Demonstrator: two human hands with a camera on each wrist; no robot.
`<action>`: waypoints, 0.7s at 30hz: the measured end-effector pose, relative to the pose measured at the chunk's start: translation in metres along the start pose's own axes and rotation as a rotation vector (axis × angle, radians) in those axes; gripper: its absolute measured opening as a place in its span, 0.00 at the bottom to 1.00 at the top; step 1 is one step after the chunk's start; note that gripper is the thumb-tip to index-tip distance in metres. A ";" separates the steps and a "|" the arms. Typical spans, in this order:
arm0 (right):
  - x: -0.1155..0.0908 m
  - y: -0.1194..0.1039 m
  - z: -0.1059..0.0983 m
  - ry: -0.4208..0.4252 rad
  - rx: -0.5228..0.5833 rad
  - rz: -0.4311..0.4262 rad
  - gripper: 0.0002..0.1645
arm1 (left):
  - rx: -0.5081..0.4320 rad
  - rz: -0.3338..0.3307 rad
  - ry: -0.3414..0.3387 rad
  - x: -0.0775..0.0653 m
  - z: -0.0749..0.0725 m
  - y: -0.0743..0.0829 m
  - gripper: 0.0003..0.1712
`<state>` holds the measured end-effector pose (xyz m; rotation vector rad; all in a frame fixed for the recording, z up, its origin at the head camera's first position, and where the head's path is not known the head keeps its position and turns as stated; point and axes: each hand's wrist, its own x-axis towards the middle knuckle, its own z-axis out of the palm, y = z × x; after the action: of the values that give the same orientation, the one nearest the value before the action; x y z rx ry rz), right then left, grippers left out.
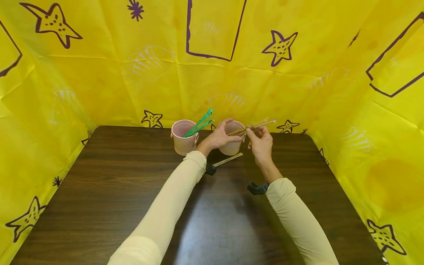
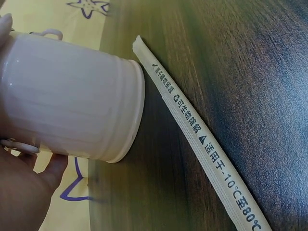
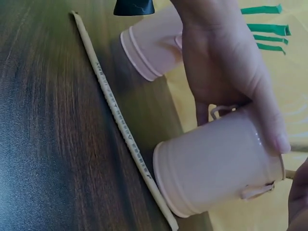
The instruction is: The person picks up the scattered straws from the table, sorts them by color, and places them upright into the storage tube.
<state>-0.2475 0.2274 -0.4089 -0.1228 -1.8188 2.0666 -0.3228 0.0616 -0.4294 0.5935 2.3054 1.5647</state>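
My left hand [image 1: 221,137] holds the right pink bucket [image 1: 230,148] near its rim, thumb on the near side and fingers around the far side. Above that bucket's right edge, my right hand [image 1: 261,145] pinches paper-wrapped straws [image 1: 265,124], which slant with their lower ends at the bucket's mouth. How many it holds is unclear. Another paper-wrapped straw [image 2: 192,126], printed with dark characters, lies on the table just in front of the bucket; in the right wrist view this loose straw [image 3: 120,120] runs beside the bucket's base.
A second pink bucket [image 1: 184,146] stands to the left, with several green-wrapped straws [image 1: 200,126] leaning out of it. Both buckets stand near the far edge of the dark wooden table [image 1: 132,191]. A yellow patterned cloth [image 1: 112,88] hangs behind and along the sides.
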 end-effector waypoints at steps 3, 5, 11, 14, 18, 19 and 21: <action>-0.003 0.001 -0.002 -0.002 0.043 0.022 0.14 | 0.008 -0.004 -0.003 0.000 0.000 0.000 0.57; -0.005 0.002 -0.005 0.000 0.058 0.033 0.15 | 0.015 -0.005 -0.004 0.000 -0.001 0.000 0.56; -0.019 0.006 -0.018 0.012 -0.035 0.082 0.18 | 0.031 -0.006 -0.007 0.000 0.000 0.000 0.57; -0.030 0.009 -0.022 0.000 -0.070 0.087 0.19 | 0.030 -0.007 -0.014 0.001 0.000 0.000 0.58; -0.045 0.012 -0.021 -0.091 -0.143 0.069 0.18 | 0.029 0.001 -0.010 0.002 -0.001 0.000 0.58; -0.049 0.013 -0.020 -0.129 -0.184 0.066 0.17 | 0.029 0.003 -0.010 0.002 -0.002 0.000 0.58; -0.057 0.016 -0.017 -0.224 -0.292 0.055 0.15 | 0.029 0.005 -0.012 0.002 -0.002 0.000 0.58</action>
<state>-0.1936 0.2227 -0.4379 -0.0191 -2.2712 1.9012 -0.3251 0.0611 -0.4291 0.6136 2.3231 1.5288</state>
